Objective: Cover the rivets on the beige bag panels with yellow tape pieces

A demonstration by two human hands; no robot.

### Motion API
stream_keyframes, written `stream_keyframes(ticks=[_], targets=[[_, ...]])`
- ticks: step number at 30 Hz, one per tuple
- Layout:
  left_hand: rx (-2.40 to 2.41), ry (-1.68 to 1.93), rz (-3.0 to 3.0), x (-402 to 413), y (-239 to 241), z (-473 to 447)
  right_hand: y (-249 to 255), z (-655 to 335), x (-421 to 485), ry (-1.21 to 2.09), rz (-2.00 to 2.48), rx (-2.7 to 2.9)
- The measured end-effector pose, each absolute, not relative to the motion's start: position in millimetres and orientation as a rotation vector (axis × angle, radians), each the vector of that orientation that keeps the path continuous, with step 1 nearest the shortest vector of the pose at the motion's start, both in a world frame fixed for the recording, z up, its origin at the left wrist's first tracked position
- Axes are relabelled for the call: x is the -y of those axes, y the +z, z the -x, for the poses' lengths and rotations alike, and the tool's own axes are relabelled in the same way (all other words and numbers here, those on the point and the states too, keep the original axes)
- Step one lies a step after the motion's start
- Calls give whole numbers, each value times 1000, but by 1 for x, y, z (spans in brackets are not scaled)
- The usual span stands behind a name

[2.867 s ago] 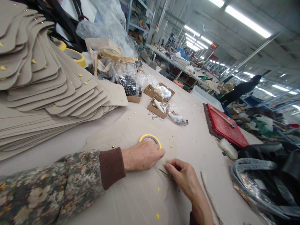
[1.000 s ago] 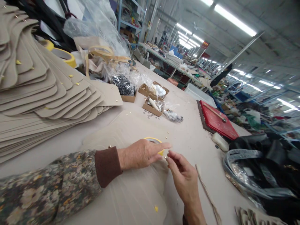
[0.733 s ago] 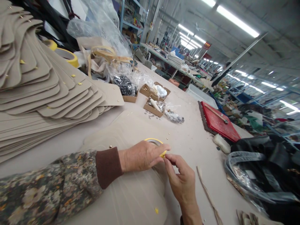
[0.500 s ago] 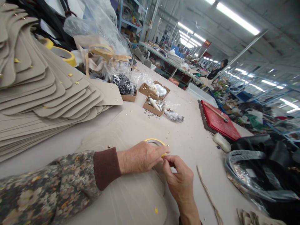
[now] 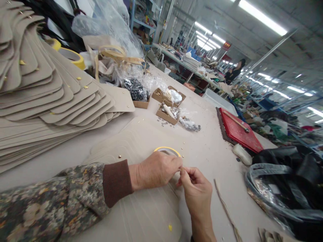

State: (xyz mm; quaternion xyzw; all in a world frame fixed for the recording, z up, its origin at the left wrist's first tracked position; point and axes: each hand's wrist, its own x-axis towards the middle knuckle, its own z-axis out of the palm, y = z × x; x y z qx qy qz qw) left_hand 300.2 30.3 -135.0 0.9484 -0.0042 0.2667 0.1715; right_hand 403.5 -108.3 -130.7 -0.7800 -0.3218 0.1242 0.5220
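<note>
My left hand point(image 5: 156, 169), below a floral sleeve with a brown cuff, is closed around the near side of a roll of yellow tape point(image 5: 168, 148). Only the far rim of the roll shows above the knuckles. My right hand point(image 5: 198, 191) pinches thumb and forefinger together right at the left fingertips. Whatever is in that pinch is too small or hidden to make out. Beneath both hands lie fanned, overlapping beige panels point(image 5: 143, 208), with a small yellow tape scrap point(image 5: 170, 228) on them. A brass-coloured rivet point(image 5: 119, 156) shows near the left cuff.
A tall stack of beige panels point(image 5: 75, 104) fills the left side. Small cardboard boxes of hardware point(image 5: 168, 117) stand ahead. A red board point(image 5: 239, 131) with a hammer point(image 5: 236, 121) lies to the right, behind a black bag point(image 5: 290, 181). A thin beige strip point(image 5: 225, 208) lies near my right hand.
The yellow bit seen between my fingertips is now out of sight. My left forefinger has curled in, and my right fingers have closed up against it. The view has shifted slightly.
</note>
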Motion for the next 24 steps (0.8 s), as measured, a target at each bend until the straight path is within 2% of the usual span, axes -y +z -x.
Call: stream_keyframes(ticks=[5,10,13,18,24], targets=[[22,914,-2712,-30,-138,-300,-125,-399,101,413,1827,608],[80,964,-2641,-23,-132,-295,-133,-411,103,298,1905,559],[51,845,-2711,-22,-133,-294,-140,-429,113,389,1901,480],[-201,375,-2925,-27,-139,-299,-146,-448,125,755,1783,369],[-214,297,-2919,-26,-141,-299,-149,-446,118,749,1877,407]])
